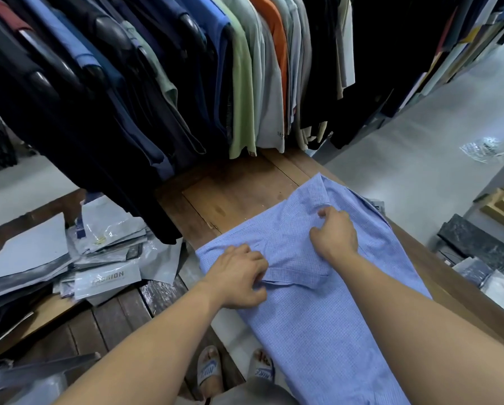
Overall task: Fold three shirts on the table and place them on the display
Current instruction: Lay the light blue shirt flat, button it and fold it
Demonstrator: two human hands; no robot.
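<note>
The blue shirt (318, 317) is spread along the wooden tabletop (239, 194), near hem hanging off. Cloth is pinched mid-chest by the left hand (239, 276), gripped near the collar by the right hand (335, 235). Judged soft, light, easily creased: best taken at seams.

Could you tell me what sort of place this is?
Probably a clothing shop or stockroom: hanging shirts, plastic garment bags marked FASHION, and a blue shirt spread on a wooden table.
</note>
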